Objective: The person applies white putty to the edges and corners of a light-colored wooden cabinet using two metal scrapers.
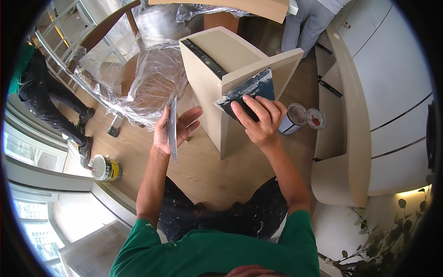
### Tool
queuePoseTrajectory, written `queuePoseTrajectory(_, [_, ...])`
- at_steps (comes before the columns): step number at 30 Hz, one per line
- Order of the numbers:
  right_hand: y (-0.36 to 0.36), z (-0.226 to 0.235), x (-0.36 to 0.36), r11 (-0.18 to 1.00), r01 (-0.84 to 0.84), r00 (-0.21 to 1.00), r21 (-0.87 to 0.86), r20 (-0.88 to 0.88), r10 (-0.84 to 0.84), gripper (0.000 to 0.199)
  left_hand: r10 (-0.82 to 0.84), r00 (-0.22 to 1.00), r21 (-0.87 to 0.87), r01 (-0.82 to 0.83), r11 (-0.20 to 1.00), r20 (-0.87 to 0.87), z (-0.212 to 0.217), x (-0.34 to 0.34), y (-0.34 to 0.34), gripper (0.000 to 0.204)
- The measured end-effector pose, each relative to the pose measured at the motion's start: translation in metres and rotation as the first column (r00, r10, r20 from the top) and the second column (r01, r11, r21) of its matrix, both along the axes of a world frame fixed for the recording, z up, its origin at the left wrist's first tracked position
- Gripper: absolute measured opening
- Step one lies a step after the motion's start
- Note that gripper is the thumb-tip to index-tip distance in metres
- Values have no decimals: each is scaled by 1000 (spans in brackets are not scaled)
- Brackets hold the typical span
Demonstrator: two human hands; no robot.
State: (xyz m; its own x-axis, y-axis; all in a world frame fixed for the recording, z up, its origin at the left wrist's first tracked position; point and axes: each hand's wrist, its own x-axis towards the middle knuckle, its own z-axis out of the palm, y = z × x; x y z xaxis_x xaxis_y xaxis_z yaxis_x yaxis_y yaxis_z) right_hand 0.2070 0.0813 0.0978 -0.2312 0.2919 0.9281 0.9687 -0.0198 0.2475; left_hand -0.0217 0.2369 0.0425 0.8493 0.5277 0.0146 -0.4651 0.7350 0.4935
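One blade clamped in the left hand; one scraper clamped in the right hand, near a box.

Left fingers holding thin grey blade, right fingers on white-smeared dark blade, beige panel behind

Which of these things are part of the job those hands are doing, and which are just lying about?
Seemingly part of the job:
smeared dark scraper, in the right hand
thin flat blade, in the left hand
cream drawer-like piece
perhaps the open tin

Seemingly just lying about:
clear plastic sheeting
yellow-and-black pail
leafy plant
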Motion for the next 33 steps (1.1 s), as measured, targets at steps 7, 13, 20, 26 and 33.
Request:
queuePoseTrajectory(7, [3, -4, -1, 1000, 18, 999, -1, 29, -18, 27, -89, 979, 79, 76, 994, 182, -13, 37, -2, 59])
queuePoseTrajectory(13, [-52, -14, -29, 964, -196, 934, -182, -335, 127, 33, -124, 983, -192, 148, 970, 135, -62, 2, 2, 54])
queuePoseTrajectory(20, [-120, -61, -86, 831, -437, 833, -343, -504, 230, 31, -363, 868, -437, 197, 877, -339, -61, -34, -92, 50])
queuePoseTrajectory(26, [-136, -90, -105, 727, -502, 837, -468, -473, 274, 38, -320, 876, -418, 155, 895, -360, -56, -35, -146, 42])
queuePoseTrajectory(33, [-154, -86, -63, 737, -304, 931, -604, -351, 96, 47, -290, 833, -297, 161, 941, -470, -44, -38, -159, 41])
